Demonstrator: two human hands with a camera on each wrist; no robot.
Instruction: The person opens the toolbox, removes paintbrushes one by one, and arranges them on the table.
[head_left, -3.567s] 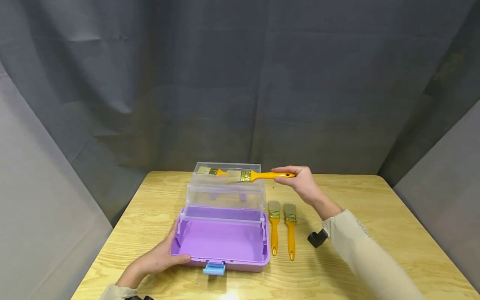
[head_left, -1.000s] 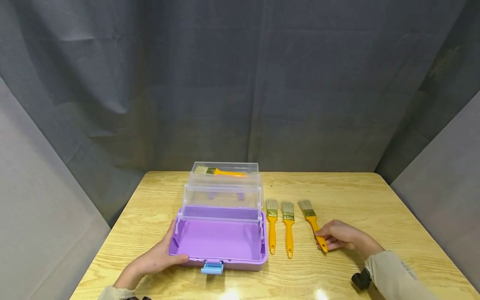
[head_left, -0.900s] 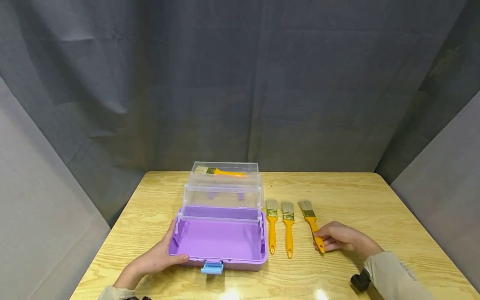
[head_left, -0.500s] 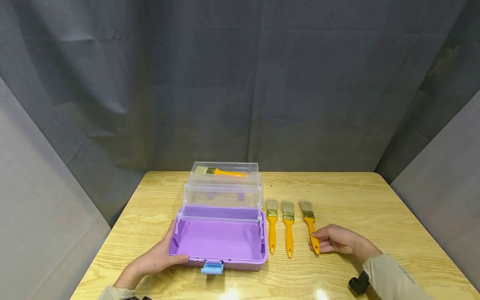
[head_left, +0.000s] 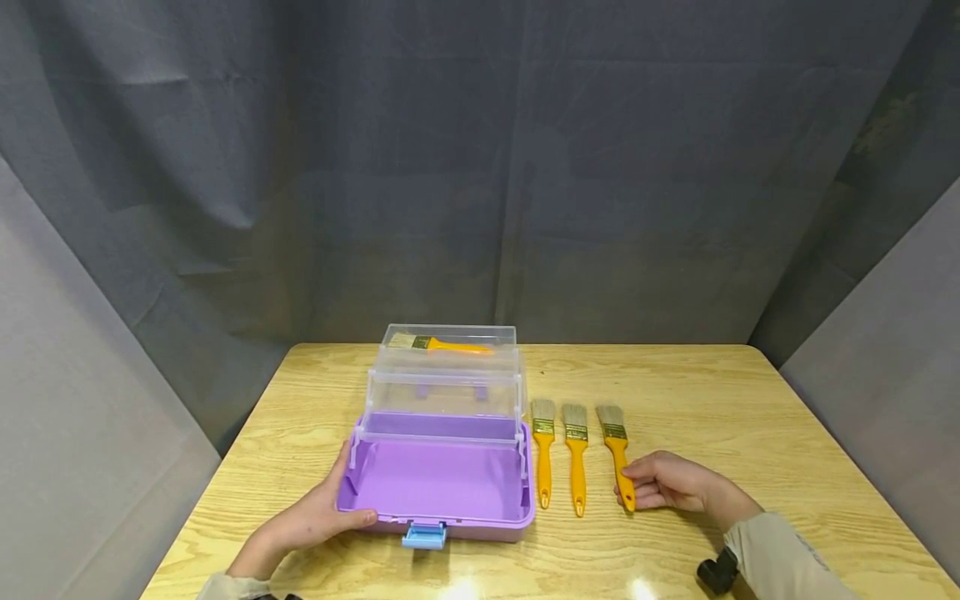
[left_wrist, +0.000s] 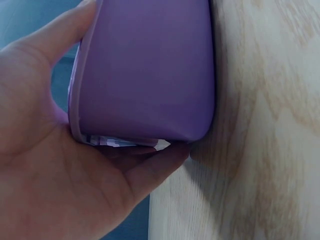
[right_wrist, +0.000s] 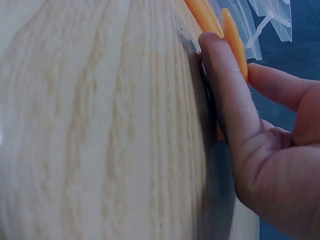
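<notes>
A purple toolbox (head_left: 435, 533) with a blue latch (head_left: 425, 536) stands with its clear trays (head_left: 450, 398) raised at the back. My left hand (head_left: 311, 512) grips its front left corner, thumb on the front rim and fingers along the side; the left wrist view shows the purple wall (left_wrist: 145, 70) between them. On the right, my right hand (head_left: 671, 481) pinches the yellow handle of a paintbrush (head_left: 617, 450) low over the table, bristles pointing away. Two more paintbrushes, a left one (head_left: 543, 454) and a middle one (head_left: 577, 458), lie side by side between it and the toolbox.
Another paintbrush (head_left: 442, 343) lies crosswise in the topmost clear tray. Everything stands on a light wooden table (head_left: 697, 400), backed by a dark grey curtain (head_left: 630, 192) with pale grey panels (head_left: 90, 375) at both sides.
My right hand has brought its paintbrush from the top tray down to the right of the other two. Over the last second the brush shifted slightly left and straightened. My left hand keeps its hold.
</notes>
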